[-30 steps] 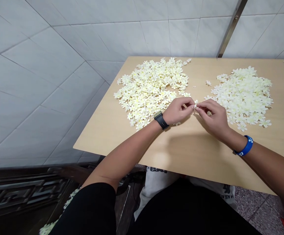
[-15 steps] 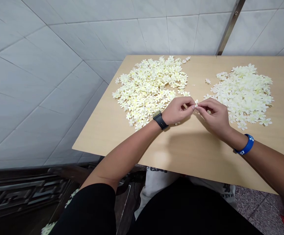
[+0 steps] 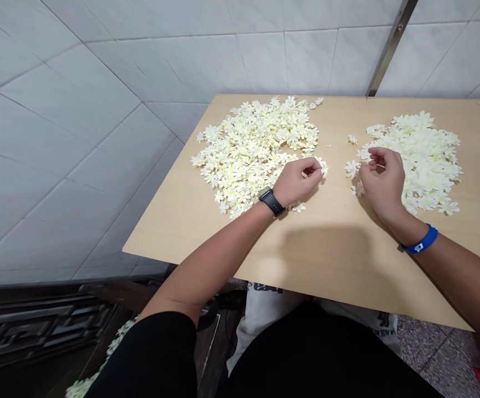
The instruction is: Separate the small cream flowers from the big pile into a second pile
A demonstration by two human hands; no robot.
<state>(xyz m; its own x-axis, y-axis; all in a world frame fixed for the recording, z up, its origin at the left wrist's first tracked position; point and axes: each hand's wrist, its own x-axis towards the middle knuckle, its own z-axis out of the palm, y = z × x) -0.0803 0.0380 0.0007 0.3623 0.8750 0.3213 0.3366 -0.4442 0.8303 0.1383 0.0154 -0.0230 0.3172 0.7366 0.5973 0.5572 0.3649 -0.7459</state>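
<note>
From the head camera, a pale wooden worktop (image 3: pixel 331 249) meets a white tiled wall (image 3: pixel 264 61) along its far edge. A heap of cream blossoms (image 3: pixel 252 149) and a second heap (image 3: pixel 422 160) lie toward that edge, a narrow gap between them. Bare wood runs to the near edge. The left hand (image 3: pixel 297 182) curls narrowly at the first heap's right edge, perhaps pinching a blossom, though the fingers hide it. The right hand (image 3: pixel 383 177) hangs half open over the second heap.

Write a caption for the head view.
Left hand at one heap of cream flowers, right hand over a second heap, on a wooden table.
</note>
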